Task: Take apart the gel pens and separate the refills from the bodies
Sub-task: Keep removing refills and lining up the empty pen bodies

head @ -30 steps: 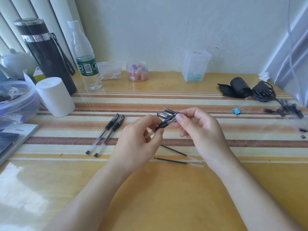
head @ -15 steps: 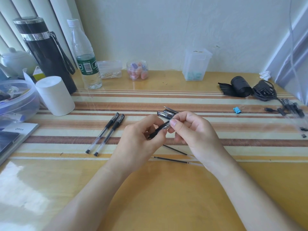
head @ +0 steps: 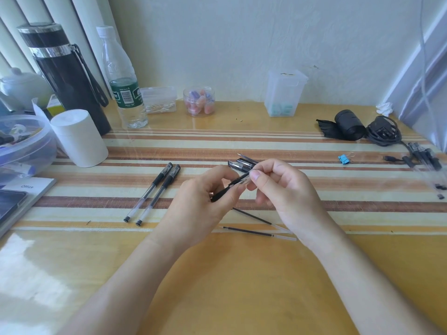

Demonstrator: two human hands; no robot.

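The pen (head: 233, 186) is in the air between our hands, low over the table (head: 217, 286), above the two refills (head: 254, 217) already laid out. Our left hand (head: 200, 206) has its fingers curled round the dark grip end. Our right hand (head: 285, 189) pinches the clear barrel between thumb and fingertips.

We judge the main risk to be the moment the two halves let go. A hard twist or pull on the smooth barrel could make the pinch slip, or free the refill suddenly so that it drops and rolls. Anything that falls would land among the loose parts (head: 239, 164) just behind our fingers or on the refills below, and the sorting would blur. A careless wrist could also sweep those refills toward the near edge. The whole pens (head: 154, 193) to the left lie well apart and look safe.

The pen's long axis runs on a slant, from near-left to far-right. Its dark grip end points down toward our left palm and its clear end rises to the right thumb. The writing tip is hidden, so we cannot tell whether it is bare.
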